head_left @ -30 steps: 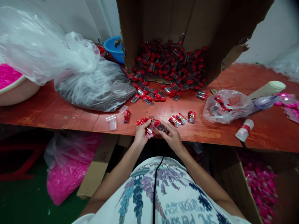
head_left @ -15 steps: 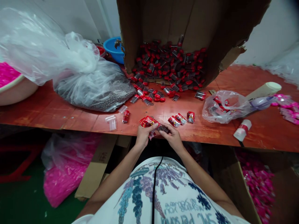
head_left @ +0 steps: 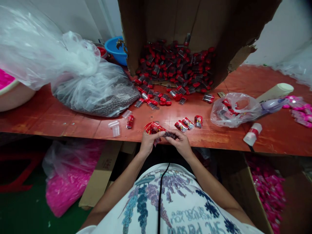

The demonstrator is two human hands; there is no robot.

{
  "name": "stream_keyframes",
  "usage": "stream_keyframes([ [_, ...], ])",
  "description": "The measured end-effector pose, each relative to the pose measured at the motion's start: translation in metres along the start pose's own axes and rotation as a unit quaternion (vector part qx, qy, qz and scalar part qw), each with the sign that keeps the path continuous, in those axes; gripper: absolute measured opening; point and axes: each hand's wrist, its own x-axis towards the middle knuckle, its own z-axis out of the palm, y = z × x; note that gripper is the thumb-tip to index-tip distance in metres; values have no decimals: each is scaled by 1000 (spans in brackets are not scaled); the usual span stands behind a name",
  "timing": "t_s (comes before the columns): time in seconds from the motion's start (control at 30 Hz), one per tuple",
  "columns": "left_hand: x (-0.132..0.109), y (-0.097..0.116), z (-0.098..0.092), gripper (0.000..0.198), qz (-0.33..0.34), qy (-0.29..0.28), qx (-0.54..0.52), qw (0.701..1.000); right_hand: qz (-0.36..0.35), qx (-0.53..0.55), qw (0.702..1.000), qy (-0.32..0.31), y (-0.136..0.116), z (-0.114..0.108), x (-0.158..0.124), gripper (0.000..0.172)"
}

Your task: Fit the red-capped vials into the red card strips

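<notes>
At the table's front edge, my left hand (head_left: 148, 141) is closed on red printed wrappers (head_left: 154, 127). Close beside it, my right hand (head_left: 181, 141) pinches a small clear container of dark beads (head_left: 169, 134), which meets the wrappers between the hands. Wrapped red packs (head_left: 180, 125) lie just beyond my right hand. To the left are a single red-wrapped container (head_left: 130, 122) and empty clear containers (head_left: 116, 130). Behind the hands, red-capped bead containers (head_left: 165, 100) spill from a pile.
A torn cardboard box (head_left: 226, 42) stands at the back. On the left are a plastic bag of dark beads (head_left: 97, 91), a blue basin (head_left: 115, 52) and a pale tub (head_left: 17, 97). A clear bag (head_left: 219, 113) and white roll (head_left: 253, 134) lie right.
The view has shifted slightly. Both hands keep nearly the same pose, still holding the wrappers and the bead container close together.
</notes>
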Motion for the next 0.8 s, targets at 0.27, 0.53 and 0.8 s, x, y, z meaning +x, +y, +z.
stream_keyframes([
  [0.27,2,-3,3,33,-20,-19,-11,1000,95,152,983,50,1,8,-1,31],
  [0.53,2,-5,9,26,3,31,-14,999,0,1,995,95,5,8,0,26],
  [0.8,4,-3,4,29,-36,3,-2,999,133,139,980,40,5,8,0,35],
])
